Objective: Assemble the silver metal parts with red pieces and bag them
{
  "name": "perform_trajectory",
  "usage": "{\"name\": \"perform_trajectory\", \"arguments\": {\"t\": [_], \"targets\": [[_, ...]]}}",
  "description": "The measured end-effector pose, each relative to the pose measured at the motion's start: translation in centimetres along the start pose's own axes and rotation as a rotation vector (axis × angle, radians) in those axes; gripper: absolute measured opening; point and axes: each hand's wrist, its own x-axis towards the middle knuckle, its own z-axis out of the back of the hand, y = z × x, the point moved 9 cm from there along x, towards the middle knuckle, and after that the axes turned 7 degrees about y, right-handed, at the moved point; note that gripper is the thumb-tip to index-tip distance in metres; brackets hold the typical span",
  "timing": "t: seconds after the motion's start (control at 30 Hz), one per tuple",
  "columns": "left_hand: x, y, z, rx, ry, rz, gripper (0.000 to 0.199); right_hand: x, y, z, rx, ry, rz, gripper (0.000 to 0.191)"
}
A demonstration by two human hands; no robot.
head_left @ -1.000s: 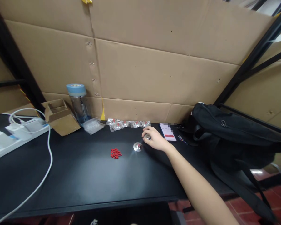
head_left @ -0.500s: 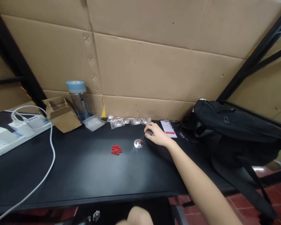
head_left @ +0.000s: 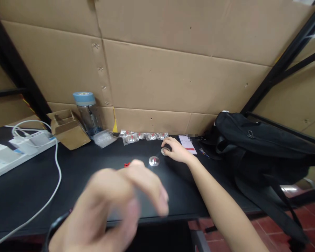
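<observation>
My right hand (head_left: 174, 149) rests on the black table, its thumb and fingers around the edge of a small silvery metal disc like a finger cymbal (head_left: 165, 151). Just left of it lies another finger cymbal (head_left: 154, 161), domed, with a red spot at its centre. Blurred and close to the camera, my left hand (head_left: 118, 203) is raised over the table's front, fingers curved, thumb apart from them, nothing seen between. Behind it, the small pile of red cord loops (head_left: 126, 165) is mostly hidden. Several finger cymbals in clear plastic bags (head_left: 143, 136) lie along the back.
At left are a white power strip (head_left: 21, 151) with cables, an open cardboard box (head_left: 69, 129), a blue-lidded bottle (head_left: 87, 113) and clear plastic bags (head_left: 104, 138). A phone (head_left: 187, 142) lies beyond my right hand. A black backpack (head_left: 262, 147) fills the right side.
My left hand has risen from the bottom edge into view, covering most of the red loops. The cymbal at my right hand looked dark before; now its silvery face shows.
</observation>
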Motion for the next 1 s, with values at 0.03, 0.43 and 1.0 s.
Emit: {"name": "perform_trajectory", "arguments": {"t": [0.03, 0.43, 1.0], "targets": [[2.0, 1.4, 0.3, 0.097, 0.117, 0.052, 0.020, 0.0, -0.2, -0.2, -0.008, 0.022, 0.001, 0.026], [1.7, 22.5, 3.2, 0.448, 0.748, 0.694, 0.015, -0.1, -1.7, -2.0, -0.065, 0.172, -0.043, 0.037], [1.4, 21.7, 3.6, 0.531, 0.660, 0.560, 0.005, -0.4, -1.9, -0.6, 0.032, 0.108, -0.090, 0.025]]}}
